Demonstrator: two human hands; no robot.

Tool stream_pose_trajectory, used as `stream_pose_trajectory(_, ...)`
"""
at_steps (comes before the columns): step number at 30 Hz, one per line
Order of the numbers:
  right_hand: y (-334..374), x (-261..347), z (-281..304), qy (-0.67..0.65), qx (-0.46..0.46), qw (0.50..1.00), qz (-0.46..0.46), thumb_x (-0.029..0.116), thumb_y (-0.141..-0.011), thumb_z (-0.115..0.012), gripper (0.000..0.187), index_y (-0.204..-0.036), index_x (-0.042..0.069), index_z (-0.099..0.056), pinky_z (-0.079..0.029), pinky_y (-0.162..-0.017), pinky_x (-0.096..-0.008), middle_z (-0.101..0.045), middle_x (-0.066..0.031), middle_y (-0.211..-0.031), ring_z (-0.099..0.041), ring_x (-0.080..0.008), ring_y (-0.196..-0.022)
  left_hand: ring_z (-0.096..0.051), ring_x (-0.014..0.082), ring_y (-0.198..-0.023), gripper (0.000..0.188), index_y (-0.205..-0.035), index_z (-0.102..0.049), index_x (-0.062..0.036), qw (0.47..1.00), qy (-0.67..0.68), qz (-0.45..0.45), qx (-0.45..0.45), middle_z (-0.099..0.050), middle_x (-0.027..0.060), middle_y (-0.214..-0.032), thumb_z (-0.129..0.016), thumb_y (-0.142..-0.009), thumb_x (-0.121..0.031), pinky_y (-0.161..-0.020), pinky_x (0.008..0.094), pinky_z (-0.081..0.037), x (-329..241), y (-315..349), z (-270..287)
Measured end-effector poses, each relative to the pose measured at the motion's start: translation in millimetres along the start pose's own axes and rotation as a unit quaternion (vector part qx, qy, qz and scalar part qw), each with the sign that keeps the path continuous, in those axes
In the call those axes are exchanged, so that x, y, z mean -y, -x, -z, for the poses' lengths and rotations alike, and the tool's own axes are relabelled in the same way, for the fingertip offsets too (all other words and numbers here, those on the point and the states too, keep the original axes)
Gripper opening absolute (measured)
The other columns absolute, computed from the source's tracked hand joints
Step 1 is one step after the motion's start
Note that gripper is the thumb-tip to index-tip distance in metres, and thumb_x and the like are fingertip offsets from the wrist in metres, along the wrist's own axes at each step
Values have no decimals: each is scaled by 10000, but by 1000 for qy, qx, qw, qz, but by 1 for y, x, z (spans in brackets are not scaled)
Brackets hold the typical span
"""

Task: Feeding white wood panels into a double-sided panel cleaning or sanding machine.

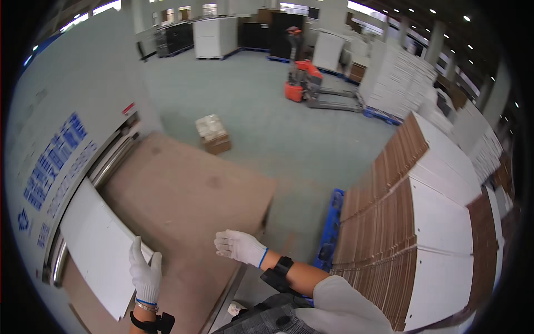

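My left hand (146,271), in a white knit glove with a blue cuff edge, is at the near right edge of a white sheet (97,242). Its fingers point up and the thumb stands apart; the palm seems to rest against the sheet's edge, though I cannot tell whether it touches. The sheet lies tilted, its far side at the steel roller (114,160) of a large pale machine (72,83). Over the brown tabletop (183,189), my right hand (240,246), gloved alike, is held out with fingers stretched to the left and nothing in it.
To my right, tall stacks of brown-edged white cardboard sheets (384,222) stand on a blue pallet (329,231). Past the table, a carton (214,135) sits on the green floor. Farther off are a red pallet truck (303,80) and a white stack (395,78).
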State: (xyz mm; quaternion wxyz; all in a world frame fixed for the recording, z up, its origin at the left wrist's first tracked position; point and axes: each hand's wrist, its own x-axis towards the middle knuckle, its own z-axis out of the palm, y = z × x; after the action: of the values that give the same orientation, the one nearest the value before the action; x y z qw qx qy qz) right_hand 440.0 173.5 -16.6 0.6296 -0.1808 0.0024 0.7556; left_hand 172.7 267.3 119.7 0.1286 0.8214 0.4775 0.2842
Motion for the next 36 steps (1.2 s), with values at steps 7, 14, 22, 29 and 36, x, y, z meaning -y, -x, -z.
stream_pose_trajectory(7,127,131,82,-77,-46,978,188,273,-942,-465,320,-1115,14,-538,-507,-858,-404,-606,-129,-1053,-603,-251,-956,-498,364,-1131,596,-1263,-446,-37,926,135,-318,154,-492,196,-1253,-701,-740,-165,-911,396,-450,-284,-38,-140)
stream_pose_trajectory(14,267,180,189,-187,-27,939,286,266,-940,-466,309,-1088,12,-559,-496,-877,-422,-633,-112,-1005,-618,-245,-931,-433,381,-1203,578,-1250,-451,-80,766,160,-569,252,-488,160,-1271,-658,-779,-345,-949,430,-424,-575,-26,-279)
stream_pose_trajectory(22,362,171,241,-274,-77,870,402,244,-948,-435,361,-1190,-15,-500,-455,-938,-455,-591,-152,-1114,-580,-281,-1017,-371,347,-1220,673,-1302,-413,-83,715,70,-666,202,-484,148,-1261,-628,-757,-413,-1063,459,-270,-835,15,-353)
stream_pose_trajectory(29,385,176,248,-299,-87,848,428,243,-949,-433,313,-1133,2,-509,-459,-918,-424,-584,-97,-989,-576,-230,-863,-515,303,-1086,458,-1075,-600,-66,692,-44,-681,236,-592,120,-1088,-619,-752,-391,-1043,576,-185,-888,36,-360)
stream_pose_trajectory(36,380,208,229,-287,-106,851,428,240,-921,-470,274,-1077,15,-489,-435,-929,-404,-503,-56,-899,-526,-211,-804,-545,285,-975,370,-1078,-567,-53,699,-61,-689,180,-602,103,-957,-577,-773,-263,-989,537,-264,-872,35,-357)
